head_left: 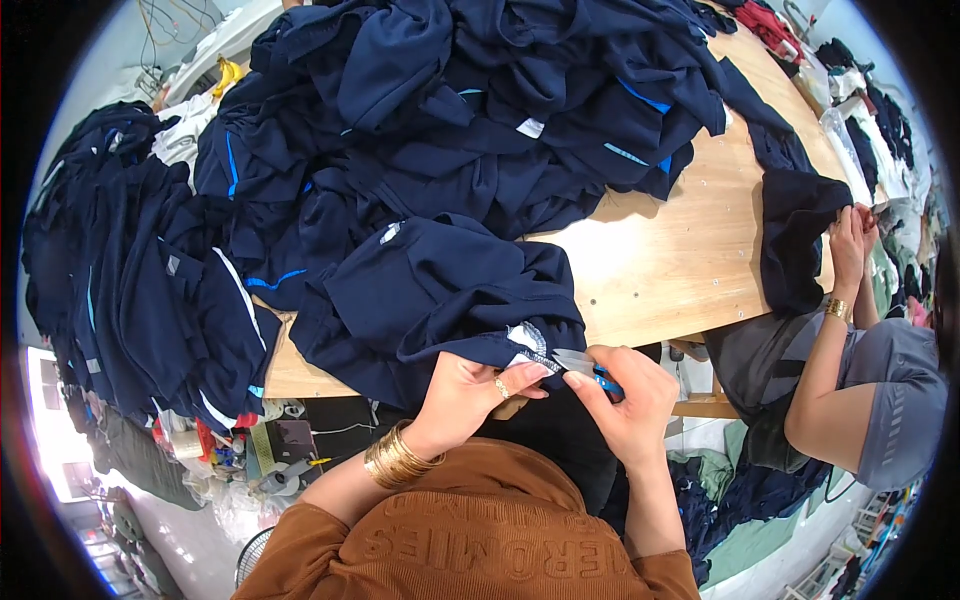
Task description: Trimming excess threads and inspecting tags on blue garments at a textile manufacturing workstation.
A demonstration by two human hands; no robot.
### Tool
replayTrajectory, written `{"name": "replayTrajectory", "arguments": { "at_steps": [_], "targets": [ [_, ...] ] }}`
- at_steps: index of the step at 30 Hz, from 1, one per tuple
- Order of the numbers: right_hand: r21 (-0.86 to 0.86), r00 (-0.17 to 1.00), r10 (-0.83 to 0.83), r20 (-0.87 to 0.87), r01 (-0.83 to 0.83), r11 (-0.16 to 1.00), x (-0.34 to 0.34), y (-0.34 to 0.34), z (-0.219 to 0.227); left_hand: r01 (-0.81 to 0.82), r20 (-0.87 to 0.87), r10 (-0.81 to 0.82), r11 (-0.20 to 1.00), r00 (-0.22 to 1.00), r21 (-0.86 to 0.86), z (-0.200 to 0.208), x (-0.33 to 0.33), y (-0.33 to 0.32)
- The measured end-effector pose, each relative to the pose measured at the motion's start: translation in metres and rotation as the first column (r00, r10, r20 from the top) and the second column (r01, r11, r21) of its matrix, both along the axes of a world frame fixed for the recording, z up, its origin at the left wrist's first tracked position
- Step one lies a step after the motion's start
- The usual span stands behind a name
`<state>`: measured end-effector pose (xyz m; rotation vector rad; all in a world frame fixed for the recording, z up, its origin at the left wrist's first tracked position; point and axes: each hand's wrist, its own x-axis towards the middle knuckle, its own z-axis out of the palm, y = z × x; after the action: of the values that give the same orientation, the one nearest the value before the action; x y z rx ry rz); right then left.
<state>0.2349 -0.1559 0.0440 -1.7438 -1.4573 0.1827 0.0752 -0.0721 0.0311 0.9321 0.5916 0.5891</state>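
My left hand point(470, 395), with gold bangles at the wrist, pinches the seam edge of a navy garment point(450, 290) near a white label point(530, 365). White overlock stitching runs along that edge. In my right hand point(635, 395) is a pair of small thread snips point(606, 381) with blue handles. Their metal blades point left and lie right beside the stitched edge and label; I cannot tell whether a thread is between them. The garment spreads over the near edge of the wooden table, and part of it hangs toward my lap.
A large heap of navy garments point(500, 130) with blue trim covers the far table. More navy garments point(120, 270) hang at the left. On the right, a co-worker's hands point(850, 235) hold dark cloth point(800, 240) over the wooden tabletop point(660, 270). Bananas point(228, 75) lie far left.
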Motion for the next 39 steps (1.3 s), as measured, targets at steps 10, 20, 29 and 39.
{"name": "replayTrajectory", "arguments": {
  "at_steps": [10, 20, 29, 39],
  "targets": [
    [-0.009, 0.998, 0.03, 0.055, -0.029, 1.0, 0.001, -0.002, 0.001, -0.009, 0.022, 0.008, 0.999, 1.0, 0.043, -0.004, 0.0, 0.0],
    [0.139, 0.965, 0.127, -0.231, -0.096, 0.986, -0.016, 0.004, -0.019, -0.044, -0.1, 0.062, 0.983, 0.993, 0.176, -0.004, -0.007, 0.002],
    [-0.029, 0.727, 0.083, -0.682, -0.14, 0.99, 0.006, 0.05, 0.015, -0.046, -0.093, 0.181, 0.643, 0.979, 0.764, 0.029, -0.018, 0.046],
    [-0.119, 0.411, -0.035, -0.911, -0.18, 0.977, 0.004, 0.078, 0.061, 0.142, -0.137, -0.105, 0.945, 0.985, 0.294, 0.033, -0.051, 0.078]
  ]
}}
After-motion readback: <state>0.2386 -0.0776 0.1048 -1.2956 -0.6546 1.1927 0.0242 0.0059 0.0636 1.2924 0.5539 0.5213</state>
